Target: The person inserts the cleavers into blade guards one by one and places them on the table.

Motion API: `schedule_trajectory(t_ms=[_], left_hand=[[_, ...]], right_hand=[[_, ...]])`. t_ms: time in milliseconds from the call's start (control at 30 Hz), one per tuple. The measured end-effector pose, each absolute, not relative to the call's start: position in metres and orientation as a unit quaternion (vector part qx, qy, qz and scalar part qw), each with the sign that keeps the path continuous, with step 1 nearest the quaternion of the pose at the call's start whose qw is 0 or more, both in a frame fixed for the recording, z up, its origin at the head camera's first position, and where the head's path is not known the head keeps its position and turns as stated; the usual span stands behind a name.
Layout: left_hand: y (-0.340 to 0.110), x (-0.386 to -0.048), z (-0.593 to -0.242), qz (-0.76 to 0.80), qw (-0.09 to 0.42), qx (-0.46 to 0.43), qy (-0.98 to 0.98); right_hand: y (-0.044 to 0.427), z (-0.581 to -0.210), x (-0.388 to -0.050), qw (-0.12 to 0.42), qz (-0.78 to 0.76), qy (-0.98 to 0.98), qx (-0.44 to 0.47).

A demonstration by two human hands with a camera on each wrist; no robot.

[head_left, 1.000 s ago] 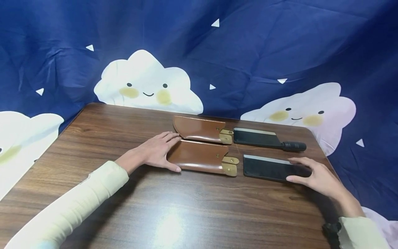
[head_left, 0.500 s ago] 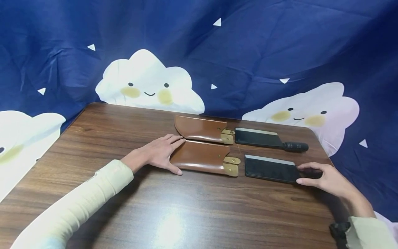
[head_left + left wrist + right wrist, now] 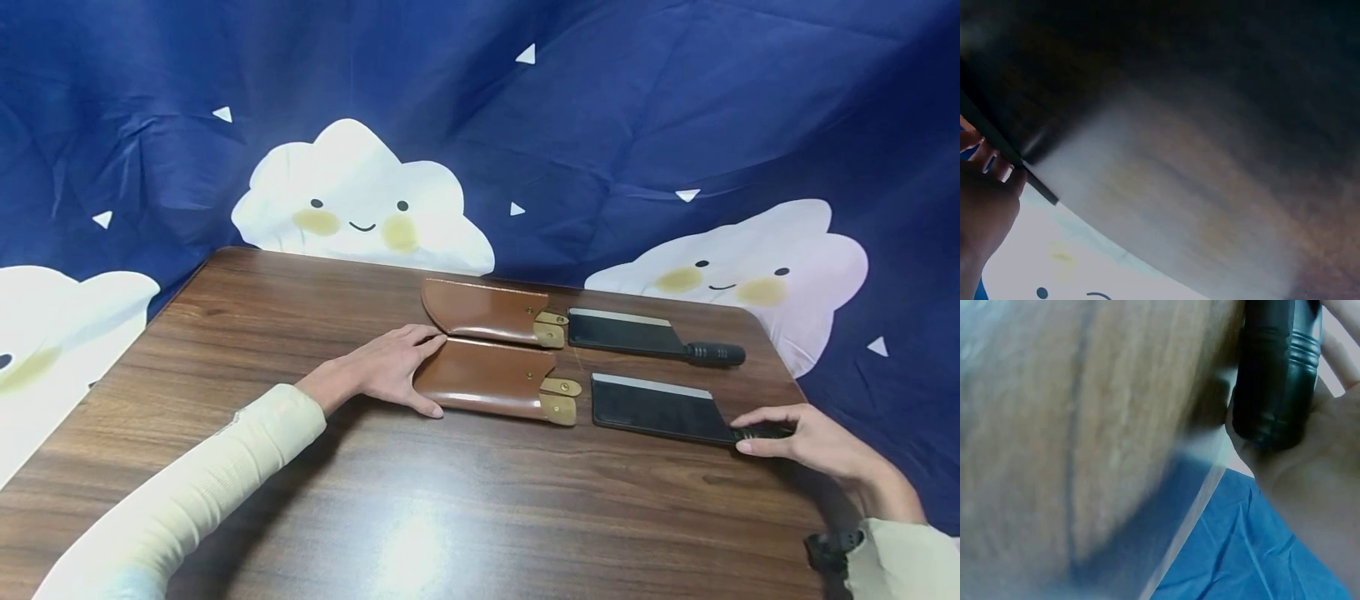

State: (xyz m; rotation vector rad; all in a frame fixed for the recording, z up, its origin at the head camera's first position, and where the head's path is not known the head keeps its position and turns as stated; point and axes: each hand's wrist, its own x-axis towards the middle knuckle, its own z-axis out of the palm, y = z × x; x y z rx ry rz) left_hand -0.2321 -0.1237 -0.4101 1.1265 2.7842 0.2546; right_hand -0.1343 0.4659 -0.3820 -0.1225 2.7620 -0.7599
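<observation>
Two leather sheaths, and both cleaver blades are lying outside them
Closest row on the tabletop [image 3: 525, 508]: left hand [image 3: 390, 367] spread around the left end of the near sheath [image 3: 480, 377], thumb and fingers apart, while the tabbed mouth faces the near cleaver [image 3: 652, 408], flat toward the right edge with the right hand [image 3: 828, 446] clamped on its handle; just behind, by the far edge, the far sheath [image 3: 483, 310] has its strap just beside the far cleaver [image 3: 624, 332], handle toward the right edge. Poor angle for peeking inside either sheath, so can't really say what's in there.
</observation>
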Motion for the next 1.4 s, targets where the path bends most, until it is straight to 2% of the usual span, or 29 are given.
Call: schedule_trajectory(t_ms=[467,800,1400], left_hand=[[-0.129,-0.236,-0.410,0.091,-0.014,0.397,0.913],[-0.133,-0.236,-0.408,0.106,-0.031,0.387,0.916],[-0.146,-0.238,-0.405,0.126,-0.053,0.368,0.920]], right_hand=[[0.469,-0.387,-0.136,0.079,-0.269,0.958,-0.061],[0.465,-0.388,-0.136,0.038,-0.297,0.952,-0.068],[0.441,-0.386,-0.131,-0.064,-0.337,0.930,-0.134]])
